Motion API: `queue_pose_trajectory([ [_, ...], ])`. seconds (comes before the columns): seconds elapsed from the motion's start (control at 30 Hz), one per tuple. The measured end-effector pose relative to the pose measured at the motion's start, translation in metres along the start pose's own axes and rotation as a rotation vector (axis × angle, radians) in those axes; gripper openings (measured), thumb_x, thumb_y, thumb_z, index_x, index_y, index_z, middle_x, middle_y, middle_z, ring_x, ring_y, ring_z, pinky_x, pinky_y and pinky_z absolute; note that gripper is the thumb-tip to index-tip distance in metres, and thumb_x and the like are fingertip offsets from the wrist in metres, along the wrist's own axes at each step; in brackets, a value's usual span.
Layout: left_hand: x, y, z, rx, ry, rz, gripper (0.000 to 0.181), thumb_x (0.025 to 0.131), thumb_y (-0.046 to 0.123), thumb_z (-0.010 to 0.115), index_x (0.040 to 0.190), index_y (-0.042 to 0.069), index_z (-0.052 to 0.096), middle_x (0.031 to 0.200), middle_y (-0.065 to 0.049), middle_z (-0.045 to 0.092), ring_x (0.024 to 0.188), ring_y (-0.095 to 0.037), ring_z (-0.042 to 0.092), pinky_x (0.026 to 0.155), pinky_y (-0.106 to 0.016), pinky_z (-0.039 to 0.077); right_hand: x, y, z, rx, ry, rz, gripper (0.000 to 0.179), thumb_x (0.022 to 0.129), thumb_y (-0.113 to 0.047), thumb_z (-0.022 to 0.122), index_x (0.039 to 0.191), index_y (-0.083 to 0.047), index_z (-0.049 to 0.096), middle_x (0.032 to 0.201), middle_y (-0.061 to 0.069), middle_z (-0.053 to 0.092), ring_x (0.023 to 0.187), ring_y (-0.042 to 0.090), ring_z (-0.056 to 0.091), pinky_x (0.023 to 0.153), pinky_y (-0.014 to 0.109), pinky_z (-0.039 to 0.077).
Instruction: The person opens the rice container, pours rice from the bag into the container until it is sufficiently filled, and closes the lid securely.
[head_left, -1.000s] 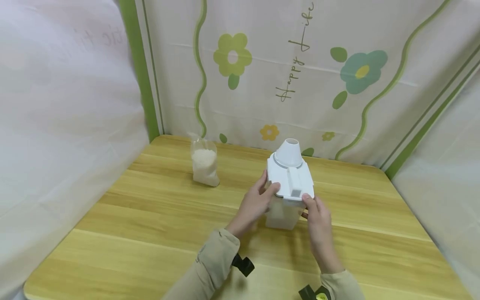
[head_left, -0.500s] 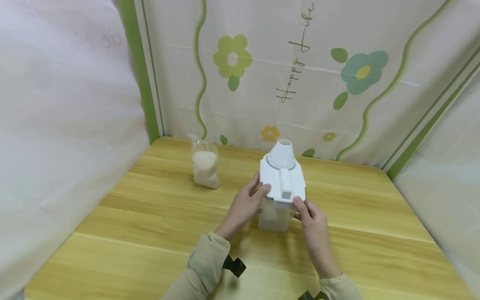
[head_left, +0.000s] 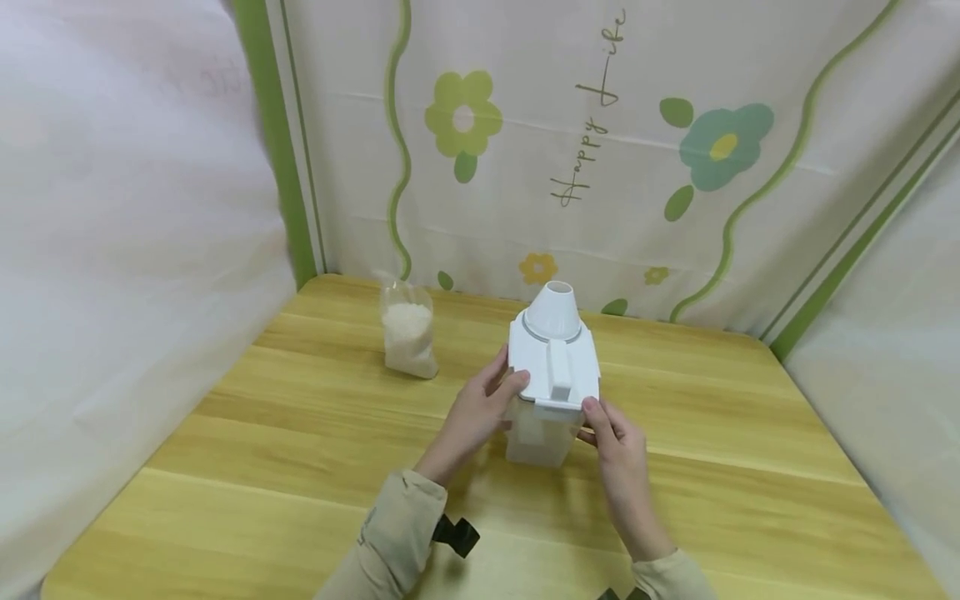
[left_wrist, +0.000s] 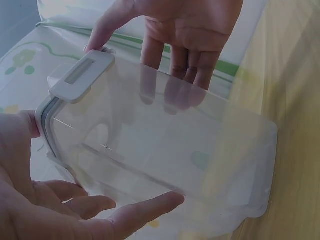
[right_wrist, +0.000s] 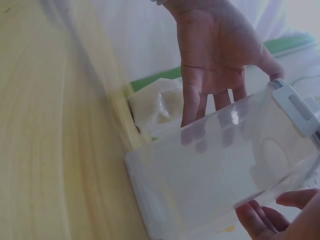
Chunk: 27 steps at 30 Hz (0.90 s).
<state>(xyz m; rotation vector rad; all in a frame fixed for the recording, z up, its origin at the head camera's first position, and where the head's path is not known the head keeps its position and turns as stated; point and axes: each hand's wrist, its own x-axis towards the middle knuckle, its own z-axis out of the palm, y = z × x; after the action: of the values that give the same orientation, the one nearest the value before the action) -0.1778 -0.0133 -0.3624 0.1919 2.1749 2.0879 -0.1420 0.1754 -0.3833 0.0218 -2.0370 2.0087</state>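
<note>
A clear plastic storage container [head_left: 536,442] stands upright in front of the person, at or close to the tabletop. Its white lid [head_left: 534,367] carries a cone-shaped spout cap [head_left: 553,312] and a raised bar. On the left side, the left hand [head_left: 474,412] holds it, thumb on the lid's edge and fingers along the wall. The right hand [head_left: 621,442] grips the opposite side near the lid's front corner. Through the clear walls in the left wrist view, the container [left_wrist: 200,145] looks empty. A clear bag of white rice-like grains [head_left: 408,337] stands apart to the left.
The wooden table [head_left: 285,433] has rounded corners. A white curtain [head_left: 510,208] printed with flowers hangs behind it, with more pale cloth [head_left: 135,250] at both sides. Black wrist mounts [head_left: 456,535] sit at the sleeve ends.
Both hands have moved the container left and slightly toward the person, keeping their hold on it. The bag of grains has stayed where it was.
</note>
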Motion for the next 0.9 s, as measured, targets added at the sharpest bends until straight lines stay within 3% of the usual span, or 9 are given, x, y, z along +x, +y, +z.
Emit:
queue_pose_trajectory([
  [0.4,-0.0017,0.0023,-0.0018,-0.002,-0.004,0.019,0.069,0.094,0.055,0.059,0.154,0.032,0.032,0.154,0.004,0.035,0.132,-0.028,0.044,0.083,-0.054,0.054,-0.0017,-0.0022,0.0026,0.060,0.023,0.011,0.036,0.102,-0.023,0.056,0.108,0.011,0.068,0.108,0.007,0.068,0.100,0.024,0.063,0.086,0.042,0.055],
  [0.67,-0.0044,0.0006,0.0006,-0.008,0.012,0.042,0.070,0.093,0.055,0.059,0.154,0.032,0.032,0.152,0.010,0.037,0.131,-0.026,0.044,0.082,-0.054,0.054,-0.0035,-0.0010,0.0023,0.084,0.054,0.002,0.035,0.101,-0.023,0.058,0.098,0.009,0.070,0.107,0.010,0.068,0.096,0.025,0.064,0.081,0.037,0.057],
  [0.9,-0.0061,-0.0010,0.0005,-0.002,0.010,0.058,0.068,0.095,0.053,0.058,0.153,0.029,0.035,0.152,0.006,0.038,0.130,-0.030,0.045,0.079,-0.051,0.056,-0.0055,0.0007,0.0026,0.100,0.086,0.000,0.034,0.101,-0.022,0.058,0.097,0.008,0.072,0.101,0.010,0.069,0.092,0.029,0.065,0.077,0.037,0.058],
])
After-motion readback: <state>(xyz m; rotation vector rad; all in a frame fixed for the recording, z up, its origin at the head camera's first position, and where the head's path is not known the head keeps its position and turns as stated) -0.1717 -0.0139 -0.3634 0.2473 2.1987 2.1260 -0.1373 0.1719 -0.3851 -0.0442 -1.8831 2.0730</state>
